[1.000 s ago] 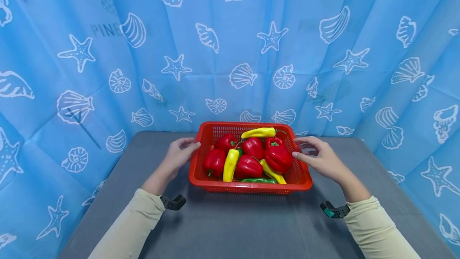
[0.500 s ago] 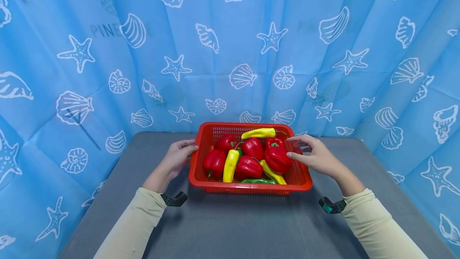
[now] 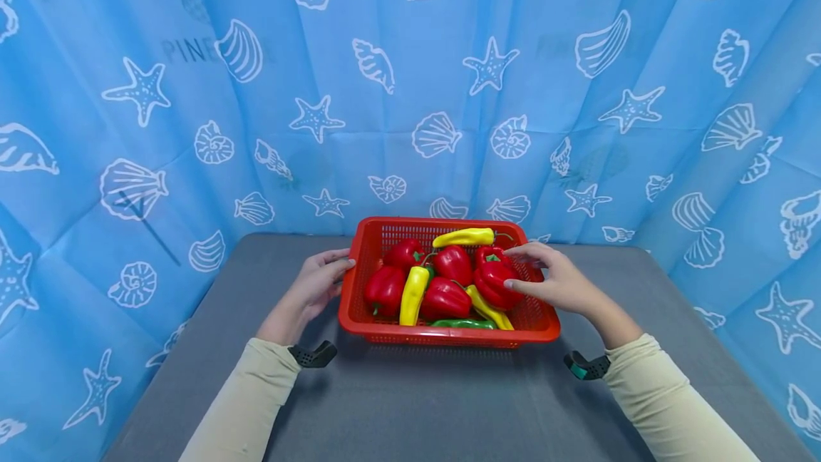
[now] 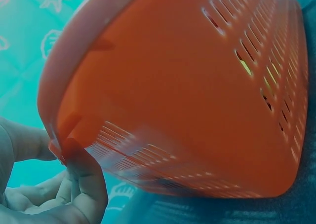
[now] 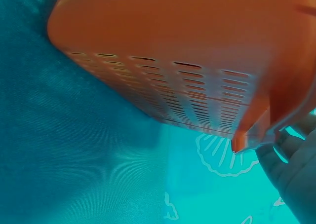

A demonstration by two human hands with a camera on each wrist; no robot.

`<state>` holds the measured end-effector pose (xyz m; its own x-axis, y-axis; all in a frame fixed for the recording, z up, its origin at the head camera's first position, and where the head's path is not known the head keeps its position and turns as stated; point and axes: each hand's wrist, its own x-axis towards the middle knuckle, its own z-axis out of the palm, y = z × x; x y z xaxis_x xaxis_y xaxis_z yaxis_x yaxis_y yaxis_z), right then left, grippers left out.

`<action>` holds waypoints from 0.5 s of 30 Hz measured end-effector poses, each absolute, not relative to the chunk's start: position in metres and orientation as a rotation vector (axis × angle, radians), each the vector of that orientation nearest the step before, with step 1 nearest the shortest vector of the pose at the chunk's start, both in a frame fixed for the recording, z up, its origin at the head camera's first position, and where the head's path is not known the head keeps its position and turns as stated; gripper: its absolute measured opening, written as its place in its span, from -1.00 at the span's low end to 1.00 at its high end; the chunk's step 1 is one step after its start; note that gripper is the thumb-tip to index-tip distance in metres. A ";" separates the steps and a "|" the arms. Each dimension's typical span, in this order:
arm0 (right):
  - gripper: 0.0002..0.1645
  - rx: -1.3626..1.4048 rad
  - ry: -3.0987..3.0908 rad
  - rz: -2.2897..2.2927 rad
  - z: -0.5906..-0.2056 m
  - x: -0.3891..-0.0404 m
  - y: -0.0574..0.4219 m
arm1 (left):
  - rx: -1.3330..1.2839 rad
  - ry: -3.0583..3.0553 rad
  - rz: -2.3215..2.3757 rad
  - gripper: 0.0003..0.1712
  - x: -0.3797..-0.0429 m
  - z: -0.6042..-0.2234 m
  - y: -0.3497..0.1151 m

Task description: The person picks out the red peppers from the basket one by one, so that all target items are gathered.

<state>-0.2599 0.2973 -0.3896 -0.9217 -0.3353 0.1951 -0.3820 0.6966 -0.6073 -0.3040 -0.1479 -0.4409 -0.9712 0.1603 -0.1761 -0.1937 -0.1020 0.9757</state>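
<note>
A red plastic basket (image 3: 449,334) holds several red bell peppers, yellow chili peppers (image 3: 412,296) and a long green pepper (image 3: 463,323). At its left end my left hand (image 3: 316,282) pinches the rim (image 4: 58,147) between thumb and finger. My right hand (image 3: 556,281) reaches over the right rim with fingers spread at the rightmost red bell pepper (image 3: 494,287). The thumb tip lies against or just over this pepper's side; the fingertips are near its upper end. In the right wrist view the hand shows only partly beside the basket's rim, and the pepper is hidden.
The basket stands on a grey cloth-covered table (image 3: 410,405), near its back edge. Behind it hangs a blue curtain (image 3: 398,113) with white shells and starfish. A dark band (image 3: 586,366) is worn on each wrist.
My right hand has moved left from the basket's right rim to the rightmost red bell pepper. The left hand has closed on the left rim. The basket stays in place.
</note>
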 end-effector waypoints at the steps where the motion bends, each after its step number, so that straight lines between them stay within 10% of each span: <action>1: -0.23 0.600 -2.830 1.037 -0.390 -0.260 0.297 | -0.041 1.916 2.178 -0.46 -0.304 -0.441 -0.148; 15: -0.18 0.593 -2.837 1.071 -0.396 -0.262 0.296 | -0.037 1.860 2.215 -0.42 -0.299 -0.443 -0.149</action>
